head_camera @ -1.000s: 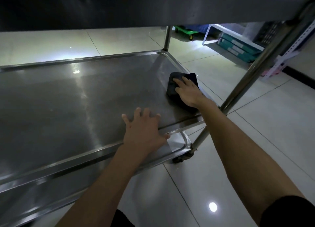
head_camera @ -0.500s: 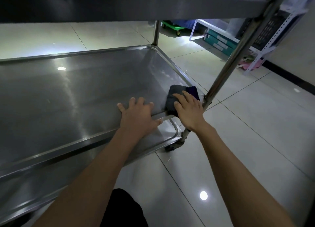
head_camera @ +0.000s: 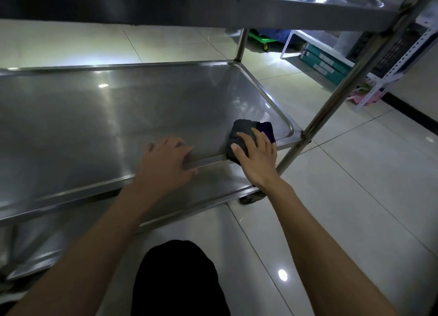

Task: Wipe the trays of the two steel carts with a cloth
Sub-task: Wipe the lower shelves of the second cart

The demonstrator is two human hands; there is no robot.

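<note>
A steel cart's middle tray (head_camera: 118, 116) fills the view, dull and reflective. A dark grey and purple cloth (head_camera: 244, 128) lies bunched in the tray's near right corner, lapping over the front rim. My right hand (head_camera: 257, 159) presses flat on top of the cloth with fingers spread. My left hand (head_camera: 166, 161) rests on the front rim a little to the left, fingers reaching over onto the tray surface. The cart's upper tray (head_camera: 213, 5) hangs overhead and the lower tray (head_camera: 208, 192) shows just beneath my wrists.
The cart's near right post (head_camera: 343, 85) rises beside the cloth, with a caster (head_camera: 251, 198) under it. A white rack with boxes (head_camera: 391, 66) and a green dolly (head_camera: 260, 40) stand beyond on the tiled floor. My dark-clothed knee (head_camera: 180, 280) is below.
My right hand has drawn the cloth along the right side toward me into the near right corner. My left hand has stayed on the front rim.
</note>
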